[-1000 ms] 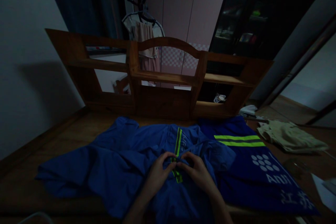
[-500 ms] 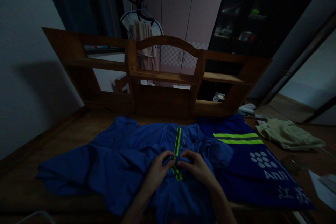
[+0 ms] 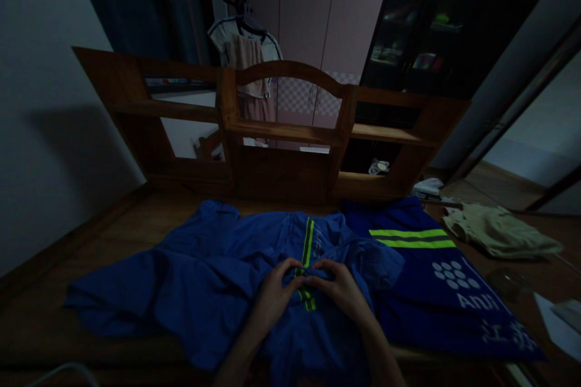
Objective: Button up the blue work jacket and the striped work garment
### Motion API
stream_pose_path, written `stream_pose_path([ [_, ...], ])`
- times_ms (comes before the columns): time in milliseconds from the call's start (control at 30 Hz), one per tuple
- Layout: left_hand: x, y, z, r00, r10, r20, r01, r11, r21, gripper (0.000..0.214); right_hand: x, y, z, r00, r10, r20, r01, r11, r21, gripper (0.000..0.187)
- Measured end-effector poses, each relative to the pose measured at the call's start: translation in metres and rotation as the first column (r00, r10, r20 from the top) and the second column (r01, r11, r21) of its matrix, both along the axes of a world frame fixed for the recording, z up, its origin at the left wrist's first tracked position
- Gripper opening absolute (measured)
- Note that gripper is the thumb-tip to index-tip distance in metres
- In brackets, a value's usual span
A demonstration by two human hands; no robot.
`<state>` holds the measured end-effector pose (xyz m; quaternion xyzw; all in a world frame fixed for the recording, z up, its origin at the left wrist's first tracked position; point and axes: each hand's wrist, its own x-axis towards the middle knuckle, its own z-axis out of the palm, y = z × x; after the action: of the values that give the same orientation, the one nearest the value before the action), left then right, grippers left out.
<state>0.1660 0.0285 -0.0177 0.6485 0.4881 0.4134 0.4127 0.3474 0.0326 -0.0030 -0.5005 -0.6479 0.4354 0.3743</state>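
Note:
A blue work jacket (image 3: 213,278) with yellow-green and dark reflective strips lies spread and rumpled in front of me. My left hand (image 3: 279,284) pinches its front beside the strip, thumb and fingers closed on the cloth. From the other side my right hand (image 3: 338,284) grips the same spot, its fingertips almost touching the left ones. Whatever small fastening may lie between the fingertips is hidden. A darker blue folded garment (image 3: 408,278) with two bright strips and white lettering lies to the right, partly under the jacket's sleeve.
Both garments rest on a wooden bed surface (image 3: 131,217). Behind it rises a wooden headboard with shelves (image 3: 290,133). A pale folded cloth (image 3: 499,233) lies at the right, near a clear glass bowl (image 3: 508,284) and white paper (image 3: 558,320). A wall (image 3: 59,133) bounds the left side.
My hands stay at the same spot on the jacket front, with the fingertips shifting very slightly closer together. The garments have not visibly moved.

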Motion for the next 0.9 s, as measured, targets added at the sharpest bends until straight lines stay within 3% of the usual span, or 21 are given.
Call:
stream_pose_path([
  [500,0.002,-0.001,0.000,1.000,0.001,-0.003,-0.001,1.000,-0.003,0.014,0.003,-0.002,0.007,0.998,0.063,0.031,-0.062,0.997,-0.042,0.025],
  [700,0.006,-0.005,0.000,0.993,0.104,-0.049,-0.103,0.995,0.017,0.014,0.005,-0.008,-0.005,0.997,0.020,0.073,-0.023,0.999,0.044,0.028],
  [900,0.010,-0.014,0.006,0.981,0.144,-0.129,-0.124,0.981,0.146,0.011,0.000,-0.013,0.003,0.981,0.024,0.193,-0.052,0.989,0.141,0.013],
])
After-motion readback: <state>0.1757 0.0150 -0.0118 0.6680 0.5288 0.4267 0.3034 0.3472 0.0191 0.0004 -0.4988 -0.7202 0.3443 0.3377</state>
